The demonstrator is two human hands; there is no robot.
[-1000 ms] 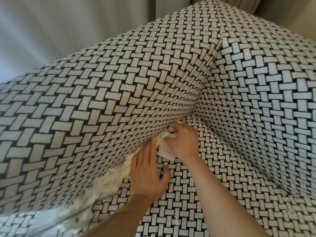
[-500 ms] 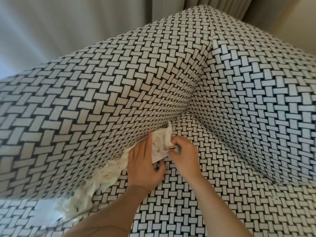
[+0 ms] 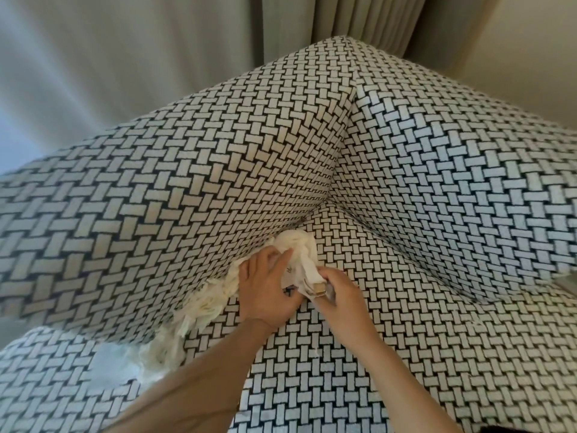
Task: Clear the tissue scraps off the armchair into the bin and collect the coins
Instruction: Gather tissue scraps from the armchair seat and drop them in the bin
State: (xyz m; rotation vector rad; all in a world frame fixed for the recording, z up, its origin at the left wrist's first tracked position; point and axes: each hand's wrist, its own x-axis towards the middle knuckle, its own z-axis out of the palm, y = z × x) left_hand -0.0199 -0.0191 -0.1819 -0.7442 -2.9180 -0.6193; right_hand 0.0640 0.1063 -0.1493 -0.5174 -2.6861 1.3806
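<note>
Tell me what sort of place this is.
Probably a living room or a lounge corner in a home. A woven-pattern upholstered armchair fills the view, long curtains hang right behind it, and both hands, left hand and right hand, pull tissue scraps from the seat crevice.

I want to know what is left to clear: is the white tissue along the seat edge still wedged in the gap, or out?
Partly wedged: the torn white tissue still sits in the gap under the woven armrest.

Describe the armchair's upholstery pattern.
The armchair has a black-and-white basketweave pattern, clear in the head view.
</note>
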